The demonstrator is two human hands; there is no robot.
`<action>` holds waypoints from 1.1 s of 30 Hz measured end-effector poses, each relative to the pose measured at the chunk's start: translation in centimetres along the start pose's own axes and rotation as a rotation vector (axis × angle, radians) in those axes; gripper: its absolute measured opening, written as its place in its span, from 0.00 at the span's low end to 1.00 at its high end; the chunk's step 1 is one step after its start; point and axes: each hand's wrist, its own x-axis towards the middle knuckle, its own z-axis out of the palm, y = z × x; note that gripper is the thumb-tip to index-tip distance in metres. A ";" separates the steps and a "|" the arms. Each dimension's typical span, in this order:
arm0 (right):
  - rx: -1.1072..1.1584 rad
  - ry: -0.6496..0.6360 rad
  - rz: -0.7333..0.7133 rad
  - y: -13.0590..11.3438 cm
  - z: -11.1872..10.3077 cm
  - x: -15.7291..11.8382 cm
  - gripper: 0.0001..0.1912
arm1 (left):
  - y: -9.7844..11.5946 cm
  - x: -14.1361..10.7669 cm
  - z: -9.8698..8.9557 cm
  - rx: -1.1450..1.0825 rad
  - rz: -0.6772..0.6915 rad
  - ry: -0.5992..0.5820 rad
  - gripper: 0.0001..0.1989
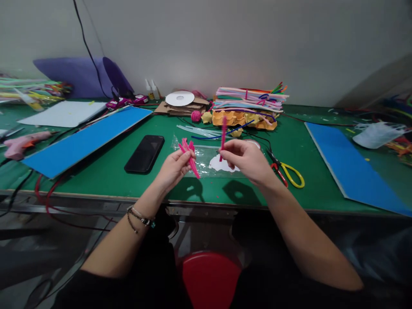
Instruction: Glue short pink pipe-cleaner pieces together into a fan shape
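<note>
My left hand (175,168) is closed around a small bunch of pink pipe cleaners (190,156), which stick out above and below the fingers. A single pink pipe cleaner (223,134) stands nearly upright in the pinch of my right hand (247,159). Both hands hover over the front of the green table, apart from each other. Beneath them lies a clear plastic bag (206,159), with a white scalloped cutout (222,164) partly hidden by my right hand. Yellow-and-red-handled scissors (292,175) rest right of that hand.
A black phone (144,153) lies left of my hands. Blue boards (86,141) flank the work area on both sides. Behind are bundled pipe cleaners (251,101), an orange egg carton (225,118), glue sticks (199,131) and a white disc (179,98). A pink glue gun (24,143) sits far left.
</note>
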 end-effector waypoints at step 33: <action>0.152 -0.368 0.125 1.8 0.6 -2.4 0.09 | -2.8 -0.7 1.1 0.241 -0.111 -0.362 0.14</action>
